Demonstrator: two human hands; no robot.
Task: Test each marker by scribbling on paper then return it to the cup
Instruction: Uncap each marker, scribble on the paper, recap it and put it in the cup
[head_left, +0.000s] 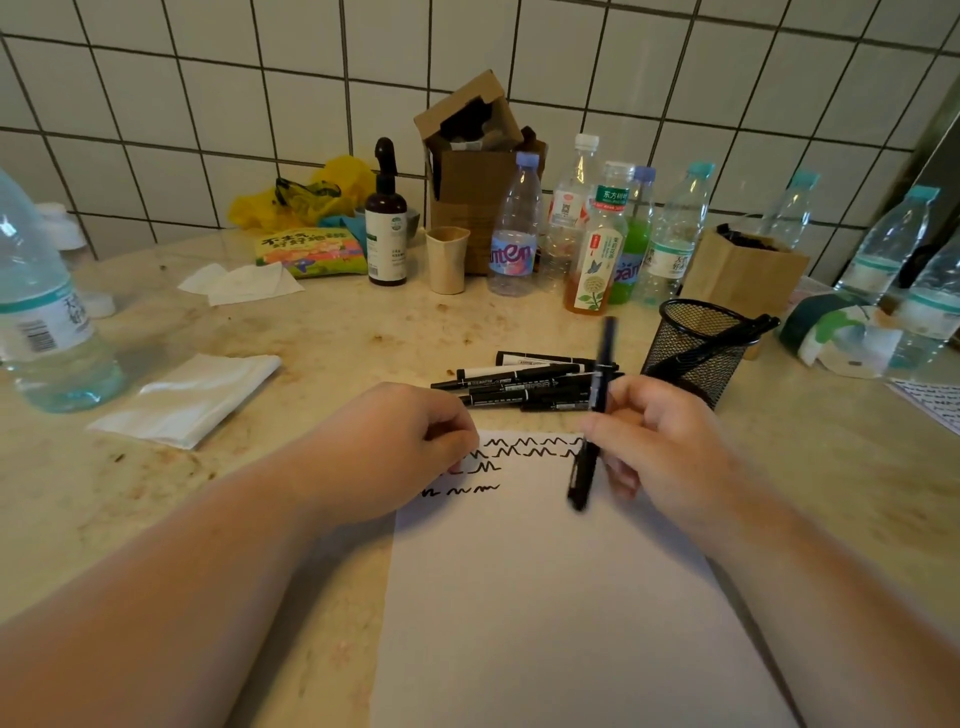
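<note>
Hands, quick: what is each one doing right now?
Left hand: fingers curled, resting on the paper; whether it holds anything cannot be told.
Right hand: holding a black marker.

Mottled beige stone counter (322, 332) under paper (545, 597), loose markers (519, 387), mesh cup (696, 348), bottles (511, 228), folded tissues (192, 397).

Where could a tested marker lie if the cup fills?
Bare counter lies between the folded white tissue and the loose black markers. The white paper's lower half is blank. Crowded: around the black mesh cup.
</note>
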